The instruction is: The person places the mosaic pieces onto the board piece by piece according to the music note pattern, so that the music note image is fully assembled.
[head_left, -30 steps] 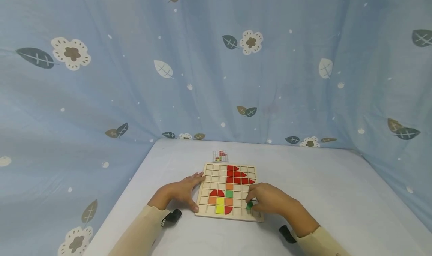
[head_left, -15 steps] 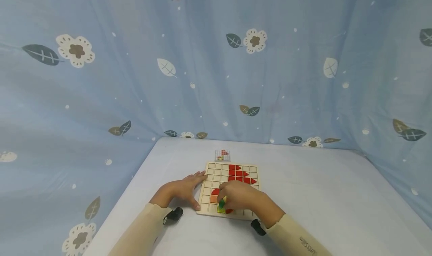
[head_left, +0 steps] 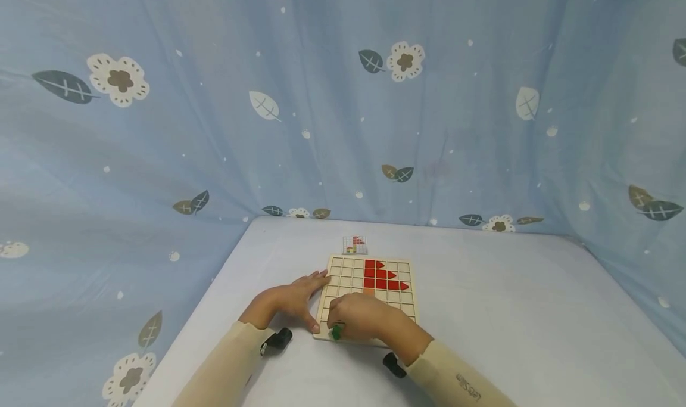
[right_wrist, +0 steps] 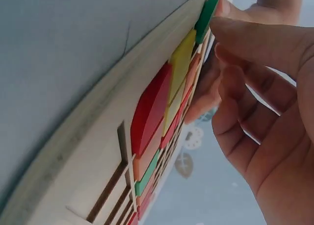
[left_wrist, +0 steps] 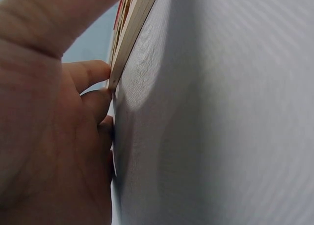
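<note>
A wooden grid board [head_left: 343, 271] lies on the white table. My left hand [head_left: 293, 300] rests at its left edge with the fingers spread; in the left wrist view its fingertips touch the board's side [left_wrist: 130, 43]. Over the board's lower left part, my right hand [head_left: 358, 316] pinches a small green tile [head_left: 336, 332] between thumb and finger. The right wrist view has this green tile [right_wrist: 206, 19] just beside a yellow tile [right_wrist: 181, 58]. Red tiles [head_left: 382, 275] stand in rows at the upper right. My right hand covers most of the lower tiles in the head view.
Behind the board lies a small card [head_left: 355, 245] printed with a coloured grid pattern. White table surface [head_left: 482, 300] stretches to the right. A blue curtain [head_left: 321, 133] with leaves and flowers hangs around the table.
My right hand has travelled left across the board, from its lower right part to its lower left part, with the green tile held throughout. My left hand stays at the edge.
</note>
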The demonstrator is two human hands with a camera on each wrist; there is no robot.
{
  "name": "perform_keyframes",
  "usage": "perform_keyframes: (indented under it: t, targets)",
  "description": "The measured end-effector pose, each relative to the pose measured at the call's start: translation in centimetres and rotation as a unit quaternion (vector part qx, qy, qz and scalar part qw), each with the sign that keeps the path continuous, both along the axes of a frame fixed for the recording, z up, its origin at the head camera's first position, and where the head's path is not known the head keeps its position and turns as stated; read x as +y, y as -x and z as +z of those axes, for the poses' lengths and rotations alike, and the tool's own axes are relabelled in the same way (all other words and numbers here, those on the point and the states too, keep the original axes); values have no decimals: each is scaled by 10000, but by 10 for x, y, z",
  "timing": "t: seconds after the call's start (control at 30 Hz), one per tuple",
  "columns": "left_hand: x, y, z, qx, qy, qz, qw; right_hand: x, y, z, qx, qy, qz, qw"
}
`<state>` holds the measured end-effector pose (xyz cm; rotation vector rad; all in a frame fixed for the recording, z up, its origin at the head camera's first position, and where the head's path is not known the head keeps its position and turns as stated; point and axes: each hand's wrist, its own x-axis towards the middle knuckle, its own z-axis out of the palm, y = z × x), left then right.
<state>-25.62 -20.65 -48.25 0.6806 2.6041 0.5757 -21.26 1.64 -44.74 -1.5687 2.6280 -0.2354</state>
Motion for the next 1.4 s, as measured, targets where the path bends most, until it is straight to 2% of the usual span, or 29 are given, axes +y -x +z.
perform_keyframes:
  t: [0.17,0.3,0.7,1.0,1.3,1.4]
  targets:
    - [1,-1,0,29,26,-5,10000,-5,-7,-3,352,-104,-348,9987]
    - [1,-1,0,59,49,-8,10000,-7,-8,-6,460,-271,-392,9978]
    - [1,-2,1,34,-3,-52,10000,0,1,-9,-109,-41,-253,9996]
    - [1,0,1,57,-85,-102,9999,3,4,-9,-561,-4,-449,9974]
    - [5,1,-1,47,-60,-187,9998,8,3,-14,-634,-45,-546,9965]
    - [3,0,-3,23,-13,-157,9999,8,3,-17,-594,-20,-463,9972]
